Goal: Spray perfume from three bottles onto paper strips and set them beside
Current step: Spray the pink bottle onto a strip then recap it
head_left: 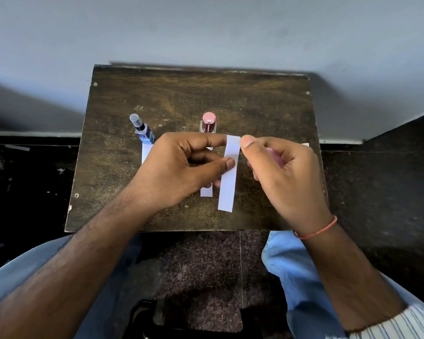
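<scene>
We pinched a paper strip (228,172) upright in our left hand (179,167), over the wooden board (267,108). Our right hand (282,172) curled round a small pink bottle (271,152) just beside it. Two bottles, blue (143,129) and pink-capped (208,122), stood behind.

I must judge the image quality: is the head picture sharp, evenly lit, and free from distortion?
Head view: the left hand, right hand and paper strip are fairly sharp; the table's far edge looks smeared; wide-angle bending curves the wall line; light is soft, corners dark, no glare.
</scene>
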{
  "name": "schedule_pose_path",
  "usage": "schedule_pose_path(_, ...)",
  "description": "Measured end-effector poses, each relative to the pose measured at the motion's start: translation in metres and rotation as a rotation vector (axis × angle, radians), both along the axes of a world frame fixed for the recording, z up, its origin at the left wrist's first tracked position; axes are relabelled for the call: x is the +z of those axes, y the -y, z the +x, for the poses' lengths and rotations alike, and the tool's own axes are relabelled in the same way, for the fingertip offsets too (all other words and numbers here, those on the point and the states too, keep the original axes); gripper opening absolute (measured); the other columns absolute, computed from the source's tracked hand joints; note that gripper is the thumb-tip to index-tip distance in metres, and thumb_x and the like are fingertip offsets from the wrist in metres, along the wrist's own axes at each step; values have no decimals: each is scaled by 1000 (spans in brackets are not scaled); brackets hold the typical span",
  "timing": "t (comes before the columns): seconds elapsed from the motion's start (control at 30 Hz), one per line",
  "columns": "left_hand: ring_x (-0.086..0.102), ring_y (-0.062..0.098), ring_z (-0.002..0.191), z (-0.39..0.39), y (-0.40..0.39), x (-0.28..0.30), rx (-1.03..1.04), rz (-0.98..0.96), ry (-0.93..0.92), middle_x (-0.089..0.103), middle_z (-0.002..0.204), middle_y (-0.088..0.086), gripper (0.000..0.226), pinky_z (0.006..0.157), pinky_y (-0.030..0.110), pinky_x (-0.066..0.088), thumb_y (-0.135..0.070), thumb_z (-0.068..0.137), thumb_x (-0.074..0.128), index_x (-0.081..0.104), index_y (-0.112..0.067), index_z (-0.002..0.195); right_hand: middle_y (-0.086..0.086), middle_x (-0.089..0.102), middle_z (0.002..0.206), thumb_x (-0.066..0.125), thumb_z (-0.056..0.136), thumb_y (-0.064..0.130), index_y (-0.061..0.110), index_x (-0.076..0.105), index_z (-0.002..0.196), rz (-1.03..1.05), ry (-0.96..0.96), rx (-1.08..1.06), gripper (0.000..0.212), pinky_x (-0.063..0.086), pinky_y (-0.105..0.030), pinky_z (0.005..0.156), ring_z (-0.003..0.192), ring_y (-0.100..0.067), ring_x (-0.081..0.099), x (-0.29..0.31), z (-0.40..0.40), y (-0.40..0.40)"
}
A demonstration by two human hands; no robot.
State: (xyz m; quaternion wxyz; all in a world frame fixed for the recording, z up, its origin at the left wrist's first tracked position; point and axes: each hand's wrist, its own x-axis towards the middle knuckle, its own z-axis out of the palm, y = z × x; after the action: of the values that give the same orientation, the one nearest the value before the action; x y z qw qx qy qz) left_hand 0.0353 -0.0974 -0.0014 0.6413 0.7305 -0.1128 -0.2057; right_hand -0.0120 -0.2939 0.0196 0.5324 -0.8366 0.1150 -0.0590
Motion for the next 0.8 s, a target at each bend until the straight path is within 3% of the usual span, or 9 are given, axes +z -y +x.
schedule_pose_path(0.2, 84, 22, 77, -1, 2, 2, 1, 6, -23, 86, 91, 2, 40, 65, 23, 62, -15, 92, 83, 76, -14, 131, 10, 54, 53, 66, 95, 48, 28, 75, 69, -4, 11, -11, 34, 47, -35, 57, 54, -6, 51, -2, 0, -2)
schedule_pose_path(0.3, 84, 23, 78, -1, 2, 4, 2, 6, -33, 86, 92, 3, 42, 65, 24, 63, -11, 93, 83, 74, -9, 133, -6, 63, 59, 65, 97, 53, 36, 69, 63, -18, 25, -14, 38, 51, -42, 62, 59, -25, 61, -2, 2, -2)
schedule_pose_path(0.43, 84, 24, 79, -1, 3, 8, -9, 7, -38, 86, 92, 3, 38, 67, 29, 66, -8, 94, 82, 76, -14, 130, -11, 60, 59, 65, 98, 55, 34, 66, 60, 4, 36, -15, 44, 51, -46, 64, 62, -32, 60, -1, 3, 0)
schedule_pose_path(0.63, 84, 28, 79, -1, 3, 7, -17, 6, -53, 86, 93, 4, 39, 67, 23, 63, -10, 93, 82, 76, -14, 132, -17, 59, 60, 66, 96, 49, 17, 73, 65, 11, 28, -15, 44, 52, -48, 64, 62, -35, 60, -2, 2, 4)
schedule_pose_path(0.8, 84, 21, 77, -2, 3, 10, -33, -19, -44, 86, 92, -1, 35, 66, 19, 62, -9, 94, 82, 77, -25, 125, -26, 54, 64, 66, 98, 53, 17, 69, 63, 43, -4, -15, 50, 50, -52, 62, 63, -42, 54, -3, 3, 4)
